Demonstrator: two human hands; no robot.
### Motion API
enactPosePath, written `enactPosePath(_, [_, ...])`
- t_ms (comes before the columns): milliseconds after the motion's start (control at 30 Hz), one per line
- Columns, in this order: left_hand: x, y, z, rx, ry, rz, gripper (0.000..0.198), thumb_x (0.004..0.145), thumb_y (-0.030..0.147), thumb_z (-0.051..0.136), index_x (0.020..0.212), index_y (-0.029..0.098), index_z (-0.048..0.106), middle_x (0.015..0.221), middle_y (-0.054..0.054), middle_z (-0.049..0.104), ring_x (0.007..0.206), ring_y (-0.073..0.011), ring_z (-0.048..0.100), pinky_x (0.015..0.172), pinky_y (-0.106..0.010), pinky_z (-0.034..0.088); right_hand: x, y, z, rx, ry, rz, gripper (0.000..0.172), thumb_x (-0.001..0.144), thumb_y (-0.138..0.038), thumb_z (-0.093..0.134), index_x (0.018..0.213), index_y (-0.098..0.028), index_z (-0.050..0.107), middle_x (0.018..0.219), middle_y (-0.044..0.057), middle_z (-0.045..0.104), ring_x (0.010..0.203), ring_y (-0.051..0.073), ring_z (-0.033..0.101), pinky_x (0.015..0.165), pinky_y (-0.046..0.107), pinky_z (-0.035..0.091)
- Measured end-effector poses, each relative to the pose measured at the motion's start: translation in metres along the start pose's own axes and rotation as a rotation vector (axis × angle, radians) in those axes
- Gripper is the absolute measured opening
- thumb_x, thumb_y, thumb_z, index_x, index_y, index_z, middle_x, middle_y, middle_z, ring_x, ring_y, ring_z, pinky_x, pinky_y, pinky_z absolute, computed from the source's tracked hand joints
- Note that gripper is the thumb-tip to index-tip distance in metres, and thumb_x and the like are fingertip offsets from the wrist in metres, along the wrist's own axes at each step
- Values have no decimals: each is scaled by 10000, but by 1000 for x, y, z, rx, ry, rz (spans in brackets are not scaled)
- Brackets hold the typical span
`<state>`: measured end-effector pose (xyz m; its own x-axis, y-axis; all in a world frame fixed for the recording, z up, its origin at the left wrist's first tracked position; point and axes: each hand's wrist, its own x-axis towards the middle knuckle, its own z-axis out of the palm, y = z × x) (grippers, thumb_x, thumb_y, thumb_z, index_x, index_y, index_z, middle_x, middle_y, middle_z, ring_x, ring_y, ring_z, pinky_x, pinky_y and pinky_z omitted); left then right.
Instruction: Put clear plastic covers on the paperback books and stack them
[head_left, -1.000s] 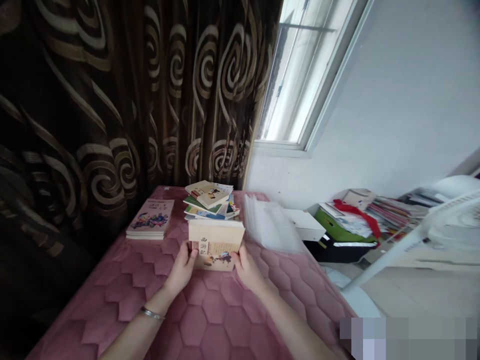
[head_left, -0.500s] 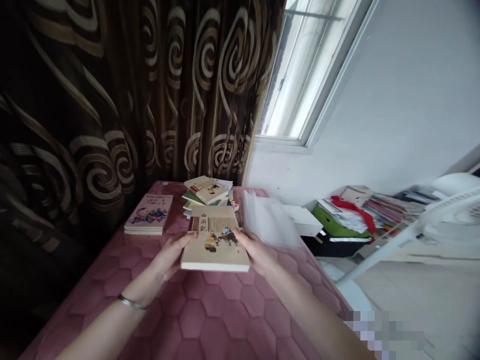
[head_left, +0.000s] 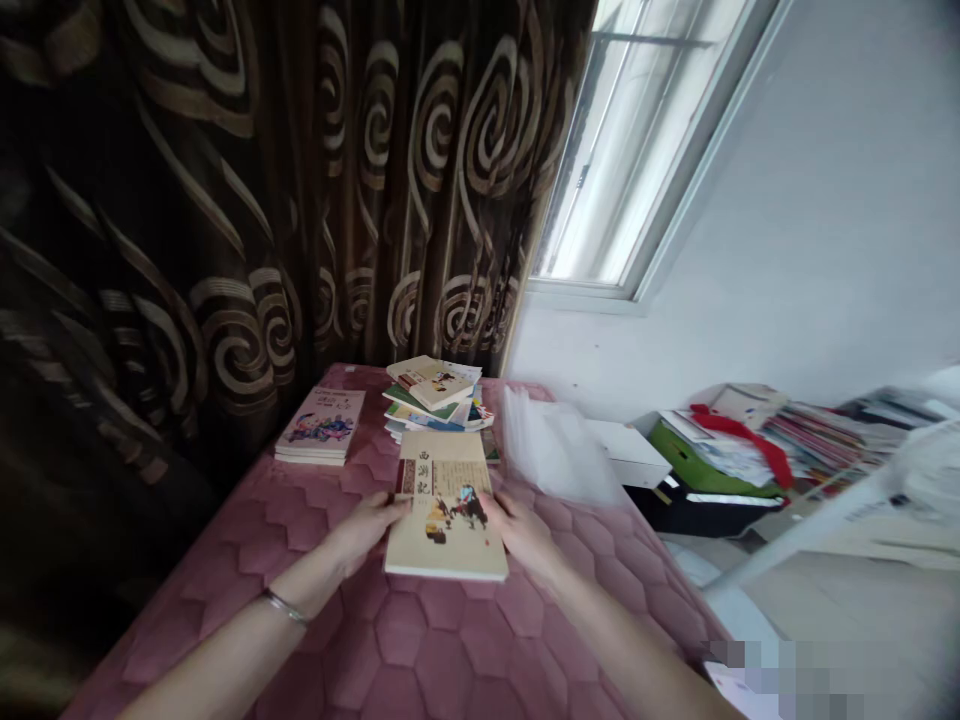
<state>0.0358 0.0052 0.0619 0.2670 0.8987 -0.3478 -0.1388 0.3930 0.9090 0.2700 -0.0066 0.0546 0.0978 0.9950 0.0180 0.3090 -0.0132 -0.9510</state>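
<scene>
A cream paperback book (head_left: 450,510) with Chinese characters and painted figures on its cover is held level between my two hands, above the pink bed. My left hand (head_left: 367,530) grips its left edge, thumb on top. On the opposite edge, my right hand (head_left: 525,530) clasps it the same way, its lower fingers hidden. Just beyond lies an uneven pile of books (head_left: 435,390), with a similar cream book on top. To the left rests a neat stack of pink-covered books (head_left: 319,428).
The pink quilted mattress (head_left: 420,640) spreads beneath. Clear plastic sheets (head_left: 559,450) lie on its right side, beside a white box (head_left: 630,455). A dark patterned curtain (head_left: 420,200) hangs behind. Right of the bed are a green and black bin (head_left: 697,490) of papers and a white fan (head_left: 810,530).
The held book has come slightly nearer to me and lower, both hands still on it. My view has shifted a little to the left.
</scene>
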Motion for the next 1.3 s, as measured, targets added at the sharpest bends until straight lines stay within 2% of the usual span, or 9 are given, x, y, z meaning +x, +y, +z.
enactPosePath(67, [1,-17,-3,31,40,-53,505,553,397,811,937,142,605,936,-102,735,895,-249,683,715,-326,541,-5,17,7,-128,-60,25,467,777,-615,474,813,-185,653,857,85,717,857,250,659,753,326,487])
enactPosePath(200, [3,-47,-6,26,92,-143,466,549,407,811,855,162,560,878,-95,721,880,-260,678,740,-364,533,-18,43,18,-134,-131,50,639,764,-724,395,821,-151,671,864,125,713,899,292,648,805,366,483])
enactPosePath(333, [-3,-62,-4,-73,163,-48,412,582,374,789,848,177,544,947,-112,708,941,-257,662,827,-363,514,-35,52,17,-83,-161,20,660,770,-718,420,994,-152,675,1011,126,703,999,297,622,889,374,463])
enactPosePath(533, [-28,-70,-4,-202,109,32,424,561,279,767,928,181,578,1060,-119,690,1041,-275,633,930,-412,483,-54,46,13,21,-230,42,640,797,-643,483,1181,-148,619,1123,115,681,1006,278,634,904,372,475])
enactPosePath(733, [-48,-40,-28,-149,155,142,490,556,335,778,983,154,619,1139,-135,675,1103,-293,604,952,-389,473,-54,11,34,82,-162,2,566,816,-593,511,1217,-203,604,1140,82,681,1023,265,634,874,348,498])
enactPosePath(867, [-41,-11,-59,101,343,270,418,707,305,652,1084,128,610,1139,-124,683,1058,-257,633,902,-338,495,-30,-25,71,49,-121,-141,462,852,-507,481,1201,-232,605,1127,57,687,1032,231,628,882,305,489])
enactPosePath(1033, [6,35,-111,760,681,344,360,847,113,413,1157,113,598,1113,-113,699,1026,-205,648,884,-280,483,39,-54,138,-57,-67,-274,374,879,-367,423,1152,-190,607,1018,55,708,922,198,647,826,268,490])
enactPosePath(1167, [54,69,-150,873,771,347,398,842,63,401,1191,108,586,1182,-146,661,1085,-225,617,928,-294,447,102,-67,191,-190,-21,-265,322,905,-274,398,1130,-171,604,953,56,708,859,181,646,797,250,481])
enactPosePath(1300, [89,89,-181,945,803,324,403,791,27,460,1157,103,611,1147,-158,673,1087,-235,614,919,-279,434,147,-74,228,-240,-25,-206,291,933,-235,379,1081,-142,612,912,74,704,830,183,649,755,252,484])
